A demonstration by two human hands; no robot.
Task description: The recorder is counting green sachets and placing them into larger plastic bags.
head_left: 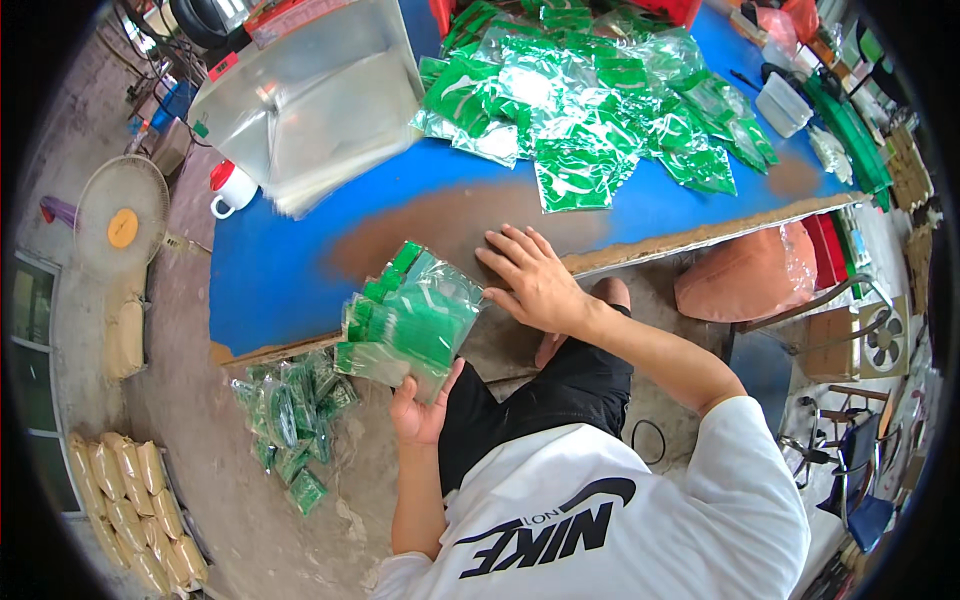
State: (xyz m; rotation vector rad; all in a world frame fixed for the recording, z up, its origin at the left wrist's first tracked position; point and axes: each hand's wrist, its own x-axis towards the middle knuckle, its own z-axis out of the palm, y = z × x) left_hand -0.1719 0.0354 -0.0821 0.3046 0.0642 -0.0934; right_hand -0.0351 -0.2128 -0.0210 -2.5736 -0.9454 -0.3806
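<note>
A fanned stack of flat green packets in clear plastic [415, 320] is gripped at its lower edge by my left hand [422, 412], just over the table's near edge. My right hand [540, 285] lies on the worn brown patch at the edge of the blue table [275, 270], fingers spread, to the right of the stack. Nothing shows in it. Farther back on the table spreads a big heap of similar shiny green packets [585, 110]. A thick pile of clear plastic sleeves [345, 115] lies at the back left.
A white mug with a red top [236, 188] stands at the table's left edge, near a fan [122, 215]. More green packets [290, 410] lie on the floor at left. Filled sacks [135, 510] are stacked lower left. An orange bundle [745, 280] sits under the table's right side.
</note>
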